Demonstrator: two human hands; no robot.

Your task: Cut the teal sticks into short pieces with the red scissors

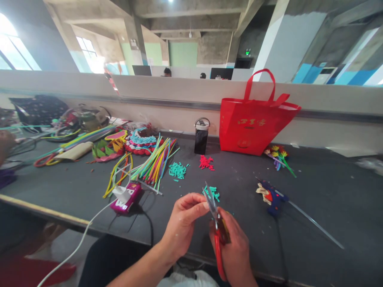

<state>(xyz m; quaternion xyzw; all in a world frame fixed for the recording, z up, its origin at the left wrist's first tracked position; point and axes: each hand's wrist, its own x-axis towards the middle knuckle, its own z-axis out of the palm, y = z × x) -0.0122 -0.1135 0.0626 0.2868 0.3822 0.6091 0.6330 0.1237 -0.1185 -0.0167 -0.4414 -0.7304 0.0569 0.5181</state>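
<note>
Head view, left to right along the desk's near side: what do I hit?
Power strip → left hand → right hand with scissors → glue gun.

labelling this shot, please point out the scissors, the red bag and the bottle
Scissors [214, 215], head view: where the blades meet
Red bag [253, 133], head view: the front panel
Bottle [201, 140], head view: the dark body
</note>
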